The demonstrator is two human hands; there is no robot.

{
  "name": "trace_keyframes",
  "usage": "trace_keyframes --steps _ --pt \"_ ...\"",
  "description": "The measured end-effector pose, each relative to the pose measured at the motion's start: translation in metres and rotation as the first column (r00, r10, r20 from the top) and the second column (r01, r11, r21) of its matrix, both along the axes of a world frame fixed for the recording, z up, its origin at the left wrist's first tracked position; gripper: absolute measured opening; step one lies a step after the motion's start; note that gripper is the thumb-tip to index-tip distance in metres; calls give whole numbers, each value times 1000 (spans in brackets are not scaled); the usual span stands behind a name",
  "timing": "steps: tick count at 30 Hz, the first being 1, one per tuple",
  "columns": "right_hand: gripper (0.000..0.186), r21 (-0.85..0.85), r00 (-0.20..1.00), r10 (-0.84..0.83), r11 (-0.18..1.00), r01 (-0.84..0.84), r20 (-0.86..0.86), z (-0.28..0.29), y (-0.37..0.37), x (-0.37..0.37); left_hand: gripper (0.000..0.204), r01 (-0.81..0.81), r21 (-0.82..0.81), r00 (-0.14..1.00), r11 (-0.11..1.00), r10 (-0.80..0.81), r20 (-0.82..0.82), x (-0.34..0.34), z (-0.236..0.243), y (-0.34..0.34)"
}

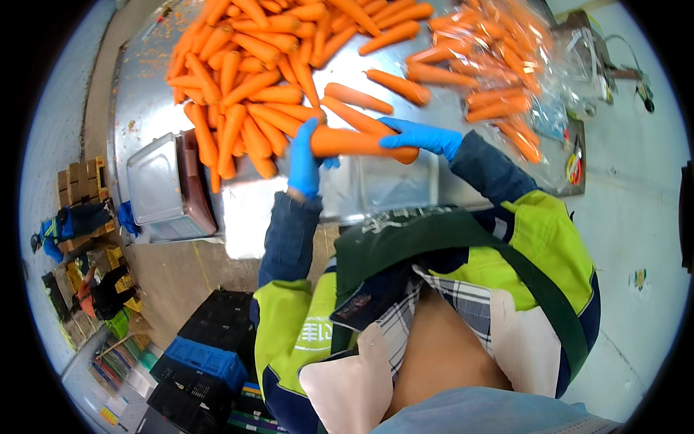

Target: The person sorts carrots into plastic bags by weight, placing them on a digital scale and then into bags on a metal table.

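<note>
I'm seeing the blue-gloved left hand [303, 165] and blue-gloved right hand [425, 137] clamping a thick orange carrot [353, 142] between them; it's partly hiding the left grip. Beyond, the frame is cropping the heaped orange carrots [249, 83].

Clock positions refer to the centre of the head view. White lettering [401, 219] runs across the dark green apron [383, 249], near centre toward 3 o'clock; it is blurred and illegible. White print [315, 334], including character-like strokes, stands on the yellow-green jacket [282, 311] between 6 and 7 o'clock; only part shows clearly. A small coloured mark [637, 278] on the pale wall [614, 224], between 3 and 4 o'clock, is too small to read.
</note>
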State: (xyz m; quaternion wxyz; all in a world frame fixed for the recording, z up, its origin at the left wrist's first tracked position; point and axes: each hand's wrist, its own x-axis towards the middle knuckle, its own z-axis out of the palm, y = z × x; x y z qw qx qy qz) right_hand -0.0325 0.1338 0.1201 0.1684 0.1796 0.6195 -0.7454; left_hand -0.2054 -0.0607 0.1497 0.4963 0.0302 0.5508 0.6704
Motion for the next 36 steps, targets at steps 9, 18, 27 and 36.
trace_keyframes --steps 9,18,27,36 --pt "95 439 967 -251 875 202 54 0 21 177 29 45 -432 684 901 -343 -644 122 -112 57" --pt "93 859 998 25 508 -67 64 -12 37 241 24 -128 -456 225 881 -422 -878 220 -126 55" --pt "92 889 989 142 449 -95 34 -13 39 238 21 -167 -391 234 905 -349 -907 228 -120 45" --pt "92 854 982 174 498 -150 72 -27 39 236 14 -101 -302 424 948 -233 -875 203 -136 29"
